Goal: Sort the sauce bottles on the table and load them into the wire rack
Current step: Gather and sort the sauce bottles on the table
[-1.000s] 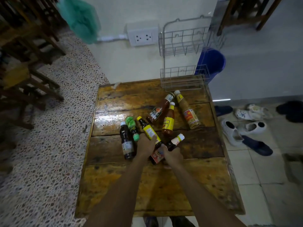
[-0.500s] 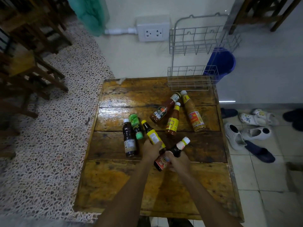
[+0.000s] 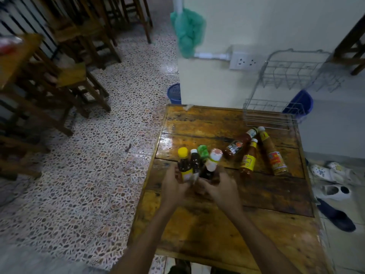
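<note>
My left hand (image 3: 174, 185) grips a dark bottle with a yellow cap (image 3: 184, 164), held upright. My right hand (image 3: 220, 187) grips a dark bottle with a white cap (image 3: 211, 164), also upright. Between them stand a dark white-capped bottle (image 3: 194, 160) and a green-capped bottle (image 3: 203, 152), bunched together over the wooden table (image 3: 227, 230). Three sauce bottles lie flat to the right: a red one (image 3: 237, 145), an orange one with a yellow label (image 3: 248, 158) and a tall yellowish one (image 3: 273, 153). The empty wire rack (image 3: 276, 113) stands at the table's far right corner.
A wall with a socket (image 3: 245, 61) rises behind the table. Blue bins (image 3: 300, 104) (image 3: 174, 93) stand on the floor by the wall. Shoes (image 3: 333, 191) lie on the floor to the right. Wooden chairs (image 3: 65, 76) fill the left side.
Both hands have lifted their bottles from lying flat to upright and bunched them with the two other dark bottles. The camera has swung left.
</note>
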The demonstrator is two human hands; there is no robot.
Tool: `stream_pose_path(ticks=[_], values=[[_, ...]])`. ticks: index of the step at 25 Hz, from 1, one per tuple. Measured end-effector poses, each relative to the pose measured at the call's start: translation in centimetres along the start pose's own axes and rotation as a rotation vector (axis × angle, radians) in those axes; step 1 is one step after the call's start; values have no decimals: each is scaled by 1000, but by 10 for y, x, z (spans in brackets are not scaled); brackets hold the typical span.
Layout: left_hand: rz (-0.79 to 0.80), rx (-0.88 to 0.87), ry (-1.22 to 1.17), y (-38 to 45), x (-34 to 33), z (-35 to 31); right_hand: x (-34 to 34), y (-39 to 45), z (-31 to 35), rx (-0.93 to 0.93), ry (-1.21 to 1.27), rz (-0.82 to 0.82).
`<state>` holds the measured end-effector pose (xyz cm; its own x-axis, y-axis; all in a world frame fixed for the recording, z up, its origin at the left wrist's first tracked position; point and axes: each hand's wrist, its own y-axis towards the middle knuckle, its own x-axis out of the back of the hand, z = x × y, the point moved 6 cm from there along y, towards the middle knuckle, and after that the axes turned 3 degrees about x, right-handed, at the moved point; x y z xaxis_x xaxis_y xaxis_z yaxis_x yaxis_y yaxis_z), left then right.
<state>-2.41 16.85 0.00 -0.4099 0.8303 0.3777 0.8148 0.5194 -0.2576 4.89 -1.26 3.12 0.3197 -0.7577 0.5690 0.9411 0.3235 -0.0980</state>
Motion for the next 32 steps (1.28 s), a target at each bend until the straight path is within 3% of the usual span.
stream_pose_path(ticks=[4,8,19,32], values=[[-43,20,71,30,52,31,-74,39,41,140,-35,82],[-55,17,80,49,57,49,-107,59,46,199,-116,159],[-100,42,77,63,25,83,-114,59,11,133,-338,137],[-30,79,240,60,23,93,-108,58,15,252,-507,203]])
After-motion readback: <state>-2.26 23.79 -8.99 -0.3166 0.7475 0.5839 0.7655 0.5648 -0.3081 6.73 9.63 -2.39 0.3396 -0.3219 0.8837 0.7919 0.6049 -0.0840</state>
